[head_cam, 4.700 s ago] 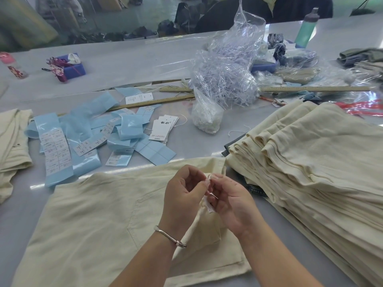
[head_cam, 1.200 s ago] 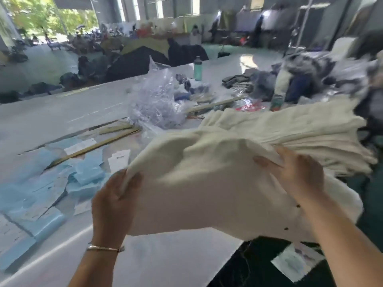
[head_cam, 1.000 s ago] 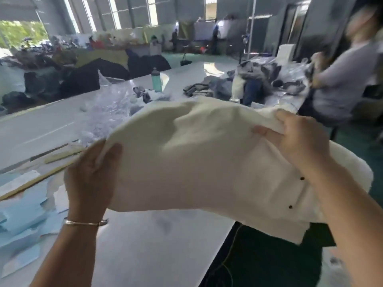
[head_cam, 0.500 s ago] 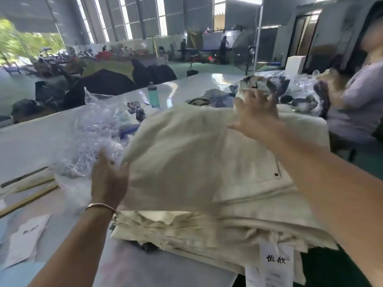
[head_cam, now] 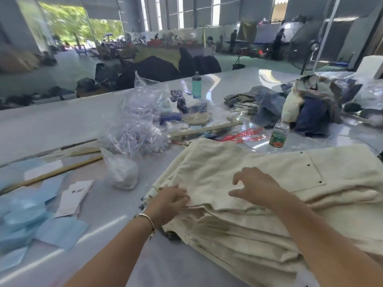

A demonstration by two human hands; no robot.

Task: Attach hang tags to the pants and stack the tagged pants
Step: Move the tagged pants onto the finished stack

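A tall stack of folded cream pants [head_cam: 238,230] lies on the grey table at the right. The top pair [head_cam: 269,168] lies flat, its pocket with dark rivets to the right. My left hand [head_cam: 173,200] rests at the stack's near-left edge, fingers curled against the top layers. My right hand [head_cam: 256,187] hovers over the top pair, fingers spread and loosely bent, holding nothing. A small pile of white hang tags [head_cam: 74,194] lies on the table to the left, among light blue paper pieces [head_cam: 27,216].
A clear bag of plastic tag strings [head_cam: 136,129] and a white bag [head_cam: 122,172] sit behind the tags. Wooden rulers [head_cam: 53,172] cross the table. A small bottle [head_cam: 278,134], a teal bottle [head_cam: 196,84] and a heap of dark garments [head_cam: 306,106] stand farther back.
The pants were carried to the right and laid on the stack. Both hands have let go and drawn back to the stack's near edge.
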